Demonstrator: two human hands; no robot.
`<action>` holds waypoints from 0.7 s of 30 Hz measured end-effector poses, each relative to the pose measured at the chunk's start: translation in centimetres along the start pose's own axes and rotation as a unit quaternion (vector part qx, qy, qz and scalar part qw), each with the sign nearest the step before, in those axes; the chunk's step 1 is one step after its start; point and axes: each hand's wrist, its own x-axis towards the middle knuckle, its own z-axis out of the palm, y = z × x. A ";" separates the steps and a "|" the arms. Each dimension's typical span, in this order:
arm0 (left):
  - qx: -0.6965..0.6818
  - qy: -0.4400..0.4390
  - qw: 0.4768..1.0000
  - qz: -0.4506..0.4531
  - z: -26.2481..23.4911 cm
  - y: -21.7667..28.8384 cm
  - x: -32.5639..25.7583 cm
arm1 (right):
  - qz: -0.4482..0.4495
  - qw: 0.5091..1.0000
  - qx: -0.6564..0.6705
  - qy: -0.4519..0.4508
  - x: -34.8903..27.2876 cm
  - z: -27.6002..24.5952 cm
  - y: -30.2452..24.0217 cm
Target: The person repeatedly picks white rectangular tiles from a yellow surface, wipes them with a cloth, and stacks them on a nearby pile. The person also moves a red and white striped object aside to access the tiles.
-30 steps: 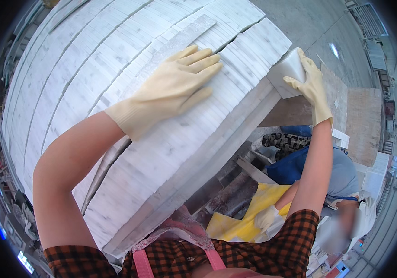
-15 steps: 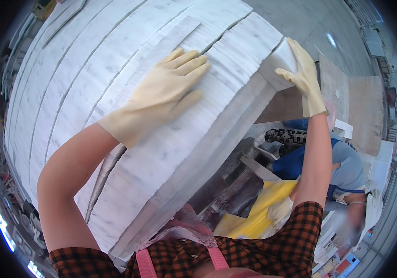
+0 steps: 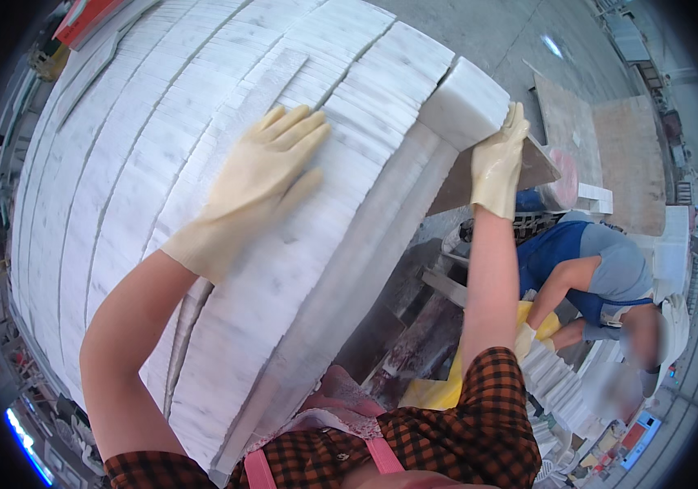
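Note:
Rows of thin white marble tiles (image 3: pixel 129 163), packed on edge with grey veins, fill the left and middle of the view. My left hand (image 3: pixel 271 167), in a cream rubber glove, lies flat on top of the rows with its fingers stretched out. Near its fingertips a narrow loose strip (image 3: pixel 280 77) rests on the tiles. My right hand (image 3: pixel 498 163), gloved alike, is up against the right edge of the end marble tile (image 3: pixel 467 102), whose smooth face shows. Its fingers are straight and close together; the thumb is hidden.
A co-worker in a blue apron (image 3: pixel 565 253) and white hat bends over a stack of white tiles (image 3: pixel 557 375) at the right. Yellow sheeting (image 3: pixel 439 391) lies between us. Brown boards (image 3: pixel 626 163) stand beyond; a red object (image 3: pixel 88 20) sits at the far left corner.
My right hand has moved left and down, its thumb no longer showing on the tile. My view has shifted, so the rows sit further left. The co-worker's arms now reach to the stacked tiles.

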 end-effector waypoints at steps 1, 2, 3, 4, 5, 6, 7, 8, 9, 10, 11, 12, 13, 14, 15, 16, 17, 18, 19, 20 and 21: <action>-0.007 -0.004 1.000 0.000 0.0 0.0 0.0 | 0.040 0.999 0.014 -0.014 -0.4 0.3 -0.9; -0.014 -0.008 1.000 -0.004 0.0 -0.1 0.0 | 0.040 0.999 0.022 -0.027 -0.5 0.4 -1.9; -0.025 -0.015 1.000 -0.006 0.0 -0.1 0.0 | 0.084 0.994 0.060 -0.039 -0.3 0.4 -2.7; -0.028 -0.020 0.999 -0.007 0.0 -0.1 0.0 | 0.088 0.991 0.092 -0.048 -0.2 0.3 -3.4; -0.024 -0.021 0.999 -0.005 0.0 -0.2 0.1 | 0.116 0.983 0.136 -0.042 0.1 0.3 -4.2; -0.019 -0.023 1.000 -0.004 -0.1 -0.2 0.2 | 0.145 0.953 0.264 -0.034 0.3 0.1 -4.9; -0.021 -0.024 0.999 -0.005 -0.1 -0.2 0.2 | 0.198 0.897 0.394 -0.016 0.3 0.0 -5.6; -0.022 -0.025 0.999 -0.006 -0.1 -0.1 0.2 | 0.209 0.891 0.402 -0.019 0.2 -0.2 -6.3; -0.024 -0.027 0.999 -0.007 -0.1 0.0 0.2 | 0.198 0.914 0.354 -0.031 -0.1 -0.4 -7.0; -0.019 -0.026 0.999 -0.012 -0.1 0.1 0.2 | 0.182 0.912 0.366 -0.039 -0.3 -0.5 -7.7; -0.014 -0.027 0.999 -0.016 -0.1 0.2 0.2 | 0.211 0.891 0.400 -0.033 -0.8 -0.8 -8.4; -0.009 -0.031 0.999 -0.018 -0.1 0.3 0.2 | 0.212 0.876 0.431 -0.039 -1.1 -0.9 -9.1; -0.012 -0.023 1.000 -0.013 -0.1 0.4 0.2 | 0.229 0.874 0.427 -0.035 -1.2 -1.2 -9.6; -0.013 -0.011 1.000 -0.009 -0.1 0.4 0.2 | 0.263 0.853 0.450 -0.028 -1.3 -1.3 -9.8; -0.015 0.002 1.000 -0.005 -0.1 0.4 0.2 | 0.264 0.842 0.469 -0.032 -1.1 -1.4 -9.9; -0.015 0.004 1.000 -0.003 -0.1 0.4 0.2 | 0.224 0.840 0.492 -0.044 -1.2 -1.7 -9.6; -0.017 0.005 1.000 -0.002 0.0 0.4 0.2 | 0.199 0.854 0.481 -0.019 -1.0 -1.5 -9.2; -0.019 0.007 1.000 -0.002 0.0 0.3 0.2 | 0.187 0.862 0.471 0.000 -1.0 -1.8 -8.4; -0.019 0.008 1.000 0.003 0.0 0.2 0.2 | 0.176 0.870 0.459 0.019 -1.2 -1.9 -7.5; -0.020 0.009 1.000 0.006 0.0 0.2 0.2 | 0.184 0.878 0.440 0.041 -1.6 -2.0 -6.6; -0.020 0.009 1.000 0.008 0.0 0.2 0.2 | 0.198 0.847 0.491 0.055 -2.2 -2.1 -5.7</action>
